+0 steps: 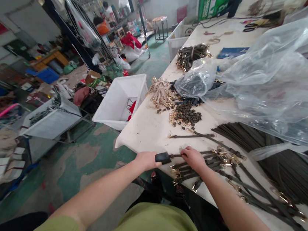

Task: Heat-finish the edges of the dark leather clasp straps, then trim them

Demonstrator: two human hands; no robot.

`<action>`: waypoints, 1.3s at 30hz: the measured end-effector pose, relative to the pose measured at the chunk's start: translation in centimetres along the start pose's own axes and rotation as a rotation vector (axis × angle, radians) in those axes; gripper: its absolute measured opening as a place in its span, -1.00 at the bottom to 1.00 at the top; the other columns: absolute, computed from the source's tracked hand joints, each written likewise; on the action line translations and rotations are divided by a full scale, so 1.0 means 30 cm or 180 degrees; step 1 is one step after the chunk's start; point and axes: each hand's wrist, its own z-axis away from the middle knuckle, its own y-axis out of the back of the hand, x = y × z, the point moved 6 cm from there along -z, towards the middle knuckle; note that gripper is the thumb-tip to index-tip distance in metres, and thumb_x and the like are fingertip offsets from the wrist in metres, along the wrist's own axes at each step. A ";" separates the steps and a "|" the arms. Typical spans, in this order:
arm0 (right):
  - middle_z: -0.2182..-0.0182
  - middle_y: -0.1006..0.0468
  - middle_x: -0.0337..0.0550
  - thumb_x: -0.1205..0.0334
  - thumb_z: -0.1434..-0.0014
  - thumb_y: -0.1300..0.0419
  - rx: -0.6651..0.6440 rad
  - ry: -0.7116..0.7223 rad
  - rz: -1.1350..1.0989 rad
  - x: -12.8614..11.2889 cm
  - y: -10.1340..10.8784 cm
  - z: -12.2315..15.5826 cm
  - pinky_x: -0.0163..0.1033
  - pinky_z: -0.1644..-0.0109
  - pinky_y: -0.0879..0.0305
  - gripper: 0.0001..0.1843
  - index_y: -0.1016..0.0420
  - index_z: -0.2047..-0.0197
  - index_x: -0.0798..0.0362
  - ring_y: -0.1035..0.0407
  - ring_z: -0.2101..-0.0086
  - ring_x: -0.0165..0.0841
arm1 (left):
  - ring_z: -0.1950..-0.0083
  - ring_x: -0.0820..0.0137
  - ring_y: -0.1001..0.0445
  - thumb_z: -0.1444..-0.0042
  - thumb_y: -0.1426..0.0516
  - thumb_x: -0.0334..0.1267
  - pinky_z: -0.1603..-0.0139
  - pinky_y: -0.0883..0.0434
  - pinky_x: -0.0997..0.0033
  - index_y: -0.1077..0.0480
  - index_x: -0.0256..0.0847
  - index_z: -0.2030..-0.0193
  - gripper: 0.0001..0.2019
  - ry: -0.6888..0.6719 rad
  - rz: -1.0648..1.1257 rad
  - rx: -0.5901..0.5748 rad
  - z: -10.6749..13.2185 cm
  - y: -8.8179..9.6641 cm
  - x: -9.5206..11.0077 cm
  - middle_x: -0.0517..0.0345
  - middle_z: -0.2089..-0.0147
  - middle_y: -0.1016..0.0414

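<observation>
My left hand (147,160), at the table's front edge, is closed round a small black rectangular piece (163,158) whose kind I cannot make out. A dark olive strap (176,155) runs from beside that piece to my right hand (193,158), which pinches it. Under and beyond my right hand lie several similar straps with gold buckles (176,173). One more strap with metal ends (193,136) lies farther back on the white table (141,132).
Behind the straps sit a heap of small dark loops (186,114), a beige strap bundle (160,92) and a dark bundle (192,56). Clear plastic sheeting (283,78) covers the right side, near long dark strips (265,161). A white bin (117,98) stands left of the table.
</observation>
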 end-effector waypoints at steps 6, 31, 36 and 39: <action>0.29 -0.37 -0.20 0.20 -0.12 0.00 0.0032 0.0010 0.0030 0.022 -0.008 0.005 -0.36 0.26 -0.05 -0.80 -0.44 0.28 -0.05 -0.28 0.29 -0.44 | 0.19 0.15 -0.44 0.01 0.10 0.18 0.24 -0.35 0.25 -0.34 -0.16 0.12 -0.49 -0.0103 -0.0090 0.0224 -0.004 0.029 0.068 -0.01 0.20 -0.48; 0.31 -0.39 -0.15 0.21 -0.13 0.02 0.0050 -0.0078 0.0077 0.023 0.032 0.019 -0.35 0.31 -0.07 -0.79 -0.42 0.30 -0.01 -0.29 0.28 -0.39 | 0.14 0.18 -0.45 0.09 0.01 0.16 0.20 -0.39 0.26 -0.36 -0.14 0.12 -0.49 -0.0061 -0.0477 -0.0029 -0.092 0.100 0.216 0.00 0.15 -0.49; 0.29 -0.41 -0.09 0.25 -0.14 0.06 -0.0130 -0.0165 0.0391 0.018 0.031 0.022 -0.32 0.33 -0.10 -0.77 -0.41 0.29 0.03 -0.31 0.31 -0.36 | 0.16 0.21 -0.46 0.03 0.07 0.18 0.23 -0.37 0.34 -0.34 -0.11 0.09 -0.49 0.0149 -0.0063 0.0243 -0.041 0.108 0.013 0.05 0.16 -0.49; 0.31 -0.42 -0.05 0.25 -0.15 0.07 -0.0239 -0.0201 0.0577 0.020 0.044 0.007 -0.29 0.31 -0.11 -0.77 -0.41 0.30 0.06 -0.32 0.32 -0.34 | 0.17 0.24 -0.46 0.02 0.07 0.18 0.26 -0.36 0.39 -0.34 -0.08 0.11 -0.52 0.0218 0.0181 0.0249 -0.008 0.095 -0.075 0.10 0.16 -0.49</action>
